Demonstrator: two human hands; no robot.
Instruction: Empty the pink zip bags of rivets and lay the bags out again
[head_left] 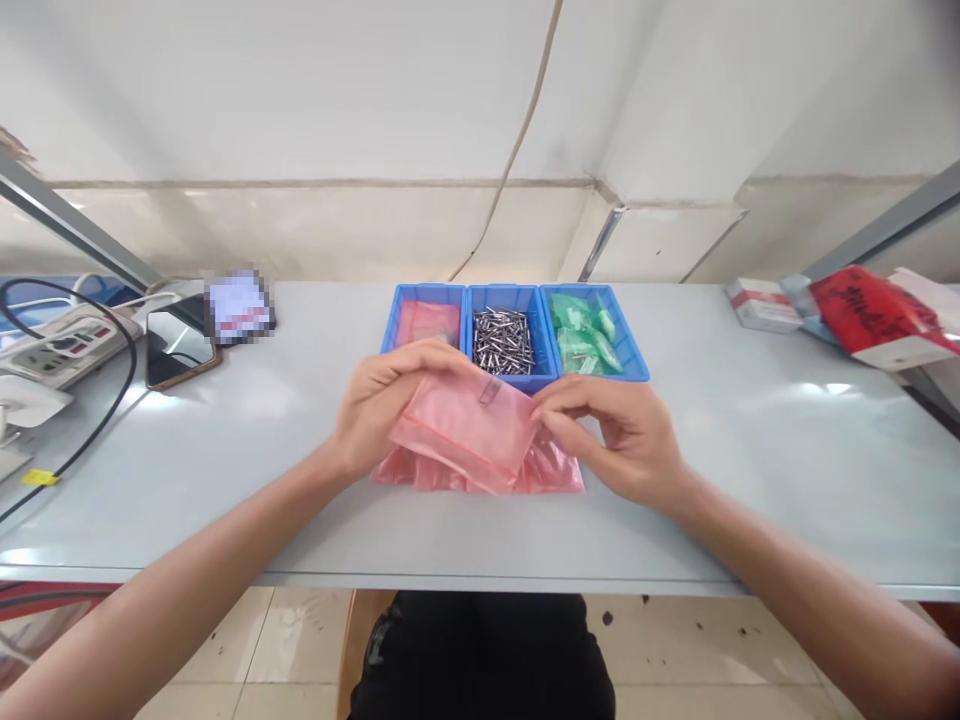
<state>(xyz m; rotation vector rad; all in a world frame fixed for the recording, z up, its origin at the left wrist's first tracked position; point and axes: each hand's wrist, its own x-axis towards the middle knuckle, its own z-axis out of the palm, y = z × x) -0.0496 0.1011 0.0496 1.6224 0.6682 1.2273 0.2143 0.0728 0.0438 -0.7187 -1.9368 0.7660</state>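
A pink plastic zip bag (469,425) is held up between both hands, tilted, with a small dark printed mark near its upper right. My left hand (390,395) grips its left and upper edge. At the bag's right edge, my right hand (619,430) pinches it between thumb and fingers. Beneath lie more pink bags (555,470) on the table. Just behind the hands stand three blue bins: the left bin (389,325) holds pink bags, the middle bin (536,380) many small metal pins or screws, the right bin (636,360) green packets.
On the grey table (750,400), a phone (180,340) and a pixelated item (240,305) lie to the left, near a power strip (71,345) with cables. A small white box (763,305) and a red bag (877,310) are at the right.
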